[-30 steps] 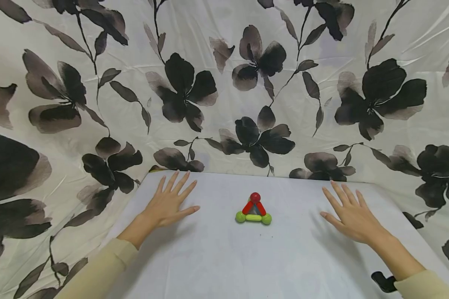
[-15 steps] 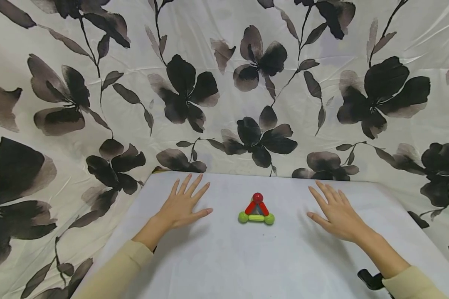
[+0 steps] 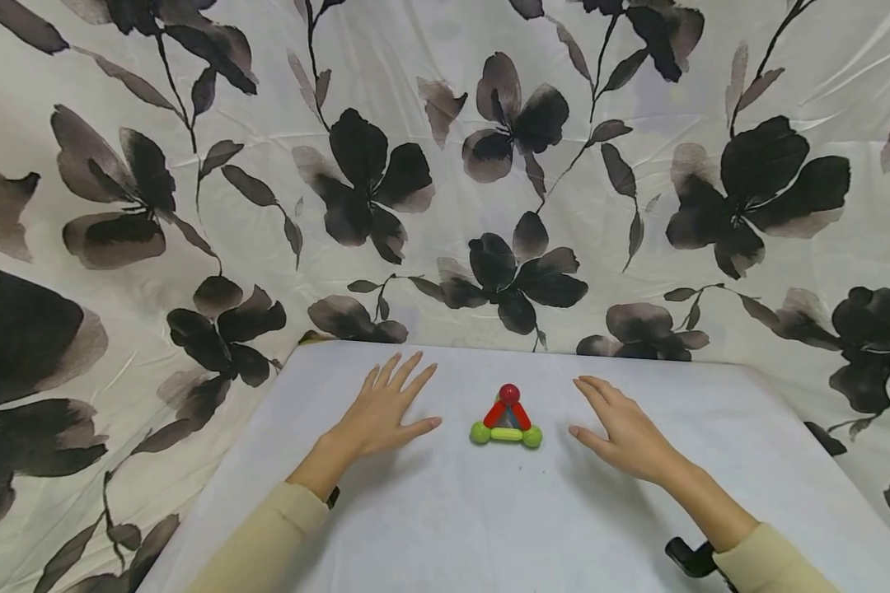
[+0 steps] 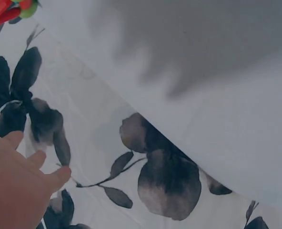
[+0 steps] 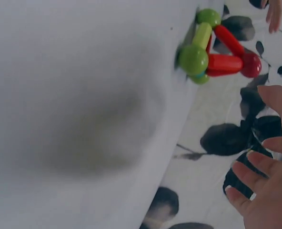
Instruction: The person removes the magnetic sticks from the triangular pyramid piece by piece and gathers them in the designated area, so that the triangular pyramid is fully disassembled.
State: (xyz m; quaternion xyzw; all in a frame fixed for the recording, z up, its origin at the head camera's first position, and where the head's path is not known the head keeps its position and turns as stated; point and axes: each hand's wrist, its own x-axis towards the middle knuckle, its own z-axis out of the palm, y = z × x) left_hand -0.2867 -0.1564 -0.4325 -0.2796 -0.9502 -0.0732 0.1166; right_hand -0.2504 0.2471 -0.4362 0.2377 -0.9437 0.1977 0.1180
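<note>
A small pyramid of toy rods and balls stands on the white table. Its red ball (image 3: 509, 394) is on top, red rods (image 5: 225, 65) slope down from it, and green balls (image 3: 480, 433) joined by a yellow-green rod (image 3: 506, 434) form the front of its base. To its left hovers my left hand (image 3: 381, 416), fingers spread and thumb pointing at the pyramid. My right hand (image 3: 626, 432) hangs over the table on the other side, fingers nearly straight and turned inward. Neither hand touches the pyramid.
The white table (image 3: 445, 519) ends at a back edge, beyond which a cloth with dark flowers (image 3: 508, 272) hangs. A black device (image 3: 690, 558) shows at the right wrist. Tiny dark specks lie in front of the pyramid.
Both hands have moved inward toward the pyramid, the left going right and the right going left. The right hand's fingers have drawn closer together. The pyramid stays put on the table.
</note>
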